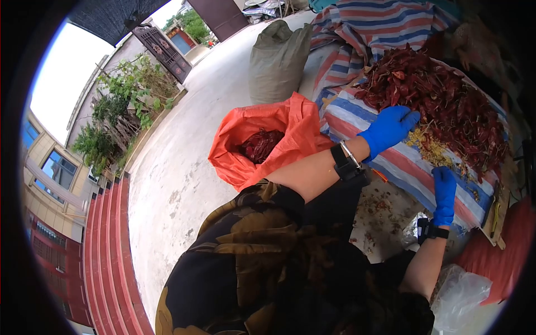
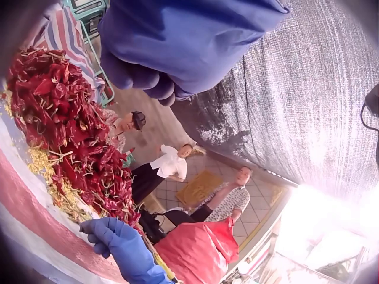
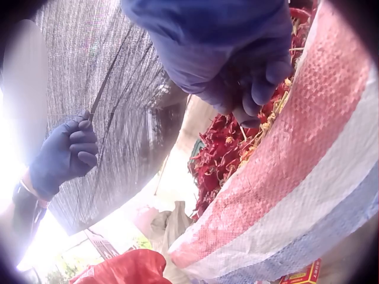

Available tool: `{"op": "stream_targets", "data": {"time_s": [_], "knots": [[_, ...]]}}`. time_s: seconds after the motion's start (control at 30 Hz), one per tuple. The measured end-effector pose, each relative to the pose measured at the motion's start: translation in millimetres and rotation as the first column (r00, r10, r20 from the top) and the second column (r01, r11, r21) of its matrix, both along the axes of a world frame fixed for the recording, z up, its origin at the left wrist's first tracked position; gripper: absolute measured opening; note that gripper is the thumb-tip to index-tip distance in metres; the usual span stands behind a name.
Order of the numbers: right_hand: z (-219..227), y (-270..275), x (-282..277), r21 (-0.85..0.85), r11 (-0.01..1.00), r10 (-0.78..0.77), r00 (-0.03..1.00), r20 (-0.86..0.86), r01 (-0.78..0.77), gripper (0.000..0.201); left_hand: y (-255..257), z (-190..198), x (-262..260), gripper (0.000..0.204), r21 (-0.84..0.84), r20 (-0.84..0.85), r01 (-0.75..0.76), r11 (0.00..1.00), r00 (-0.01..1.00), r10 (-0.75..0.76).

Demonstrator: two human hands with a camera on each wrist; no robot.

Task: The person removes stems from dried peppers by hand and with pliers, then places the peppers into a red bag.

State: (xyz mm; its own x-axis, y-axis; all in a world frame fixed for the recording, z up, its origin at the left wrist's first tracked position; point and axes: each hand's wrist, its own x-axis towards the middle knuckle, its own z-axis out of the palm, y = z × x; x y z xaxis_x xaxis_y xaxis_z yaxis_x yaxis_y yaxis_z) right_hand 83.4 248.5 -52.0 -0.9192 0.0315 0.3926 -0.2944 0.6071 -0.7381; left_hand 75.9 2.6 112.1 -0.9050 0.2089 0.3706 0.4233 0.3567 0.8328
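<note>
Blue gloves cover both hands. My left hand (image 1: pixel 389 132), fingers curled, is over the near edge of a heap of dried red chilies (image 1: pixel 430 89); nothing shows in its grip in the right wrist view. Lower down, my right hand (image 1: pixel 445 192) has bent fingers above the striped woven sheet (image 1: pixel 385 162), close to yellowish stems and bits (image 1: pixel 427 144). In the right wrist view its fingertips (image 3: pixel 260 94) overlap the stems and chilies, and I cannot tell whether they pinch anything. An open orange-red sack (image 1: pixel 223 148) with dark red chilies (image 1: pixel 262 145) inside stands beside my left arm.
A full greenish-grey sack (image 1: pixel 279 61) stands behind the orange one. A red sack (image 2: pixel 195 248) is beyond the heap, with several people (image 2: pixel 172 163) in the background. A clear plastic bag (image 1: pixel 460 296) lies near my right forearm. Debris (image 1: pixel 379 212) litters the ground.
</note>
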Motion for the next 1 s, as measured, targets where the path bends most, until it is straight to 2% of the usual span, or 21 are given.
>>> {"op": "stream_targets", "data": {"time_s": [0.03, 0.13, 0.2, 0.23, 0.27, 0.3, 0.33, 0.4, 0.43, 0.5, 0.53, 0.6, 0.63, 0.67, 0.73, 0.77, 0.83, 0.9, 0.97, 1.0], "knots": [[4.0, -0.1, 2.2, 0.006, 1.0, -0.019, 1.0, 0.009, 0.019, 0.019, 6.6, -1.7, -3.0, 0.028, 0.172, 0.168, 0.048, 0.984, 0.983, -0.077], [10.4, -0.5, 4.6, 0.071, 0.995, -0.068, 0.998, 0.005, 0.067, 0.019, 16.9, -13.9, -20.3, 0.027, 0.177, 0.139, 0.054, 0.983, 0.987, -0.079], [4.8, 0.5, 0.7, 0.064, 0.995, -0.072, 0.996, -0.055, 0.076, 0.02, 25.7, -29.5, -39.5, 0.025, 0.259, 0.085, 0.055, 0.964, 0.993, -0.08], [8.3, -1.0, 2.4, 0.07, 0.993, -0.089, 0.996, -0.012, 0.09, 0.02, 23.9, -44.7, -60.8, 0.026, 0.106, 0.029, -0.005, 0.994, 1.0, 0.002], [8.6, -2.5, 2.2, 0.087, 0.99, -0.115, 0.993, -0.001, 0.114, 0.02, 27.3, -42.6, -62.0, 0.029, 0.078, 0.014, -0.033, 0.996, 0.999, 0.032], [7.9, -3.9, 2.1, 0.098, 0.986, -0.134, 0.991, 0.007, 0.132, 0.02, 27.0, -56.1, -77.2, 0.041, 0.051, -0.015, -0.087, 0.995, 0.996, 0.088], [5.9, -3.7, 4.6, 0.105, 0.982, -0.161, 0.987, 0.02, 0.158, 0.02, 27.4, -63.9, -87.7, 0.049, 0.038, 0.041, -0.09, 0.995, 0.995, 0.088], [5.4, -3.5, 2.8, 0.108, 0.982, -0.151, 0.988, -0.026, 0.153, 0.02, 23.7, -85.1, -113.0, 0.058, -0.169, -0.057, -0.156, 0.973, 0.987, 0.149], [5.0, -3.4, 3.1, 0.09, 0.982, -0.163, 0.986, -0.048, 0.167, 0.018, 25.9, -91.0, -120.5, 0.058, -0.165, -0.05, -0.143, 0.976, 0.989, 0.136], [5.6, -2.6, 3.0, 0.087, 0.981, -0.172, 0.984, -0.051, 0.176, 0.018, 32.1, -98.0, -127.2, 0.067, -0.369, -0.097, -0.248, 0.896, 0.969, 0.228], [7.1, -2.7, 2.7, 0.081, 0.982, -0.169, 0.984, -0.06, 0.173, 0.018, 38.0, -97.6, -128.2, 0.067, -0.367, -0.087, -0.238, 0.899, 0.971, 0.222], [8.8, -3.9, 0.4, 0.114, 0.978, -0.171, 0.984, -0.043, 0.175, 0.017, 52.8, -95.5, -133.6, 0.072, -0.501, -0.235, -0.268, 0.823, 0.957, 0.168], [9.7, -4.3, -1.6, 0.139, 0.976, -0.167, 0.985, -0.034, 0.17, 0.017, 62.0, -94.0, -135.8, 0.07, -0.563, -0.26, -0.281, 0.777, 0.953, 0.156], [10.4, -4.7, -3.9, 0.144, 0.974, -0.171, 0.985, -0.03, 0.173, 0.017, 68.8, -92.7, -139.0, 0.07, -0.561, -0.254, -0.275, 0.78, 0.955, 0.154], [10.2, -6.0, -7.3, 0.165, 0.977, -0.134, 0.991, -0.005, 0.133, 0.016, 79.4, -97.5, -152.9, 0.067, -0.669, -0.391, -0.301, 0.679, 0.92, 0.022], [9.5, -7.2, -9.2, 0.166, 0.977, -0.137, 0.991, 0.0, 0.135, 0.016, 84.2, -100.1, -158.7, 0.062, -0.682, -0.365, -0.295, 0.669, 0.93, 0.037], [7.5, -9.5, -10.9, 0.174, 0.973, -0.144, 0.988, -0.054, 0.151, 0.015, 85.0, -112.0, -170.5, 0.054, -0.673, -0.379, -0.294, 0.679, 0.925, 0.025], [8.2, -10.6, -12.7, 0.18, 0.972, -0.143, 0.989, -0.043, 0.149, 0.015, 83.1, -124.0, -173.1, 0.047, -0.665, -0.394, -0.293, 0.687, 0.919, 0.011], [8.1, -12.5, -14.1, 0.185, 0.972, -0.138, 0.99, -0.038, 0.143, 0.016, 78.4, -133.4, -169.4, 0.033, -0.602, -0.476, -0.305, 0.738, 0.879, -0.024], [7.9, -13.6, -14.4, 0.175, 0.974, -0.137, 0.989, -0.053, 0.144, 0.016, 73.8, -140.8, -166.6, 0.033, -0.603, -0.476, -0.305, 0.737, 0.879, -0.025]]}}
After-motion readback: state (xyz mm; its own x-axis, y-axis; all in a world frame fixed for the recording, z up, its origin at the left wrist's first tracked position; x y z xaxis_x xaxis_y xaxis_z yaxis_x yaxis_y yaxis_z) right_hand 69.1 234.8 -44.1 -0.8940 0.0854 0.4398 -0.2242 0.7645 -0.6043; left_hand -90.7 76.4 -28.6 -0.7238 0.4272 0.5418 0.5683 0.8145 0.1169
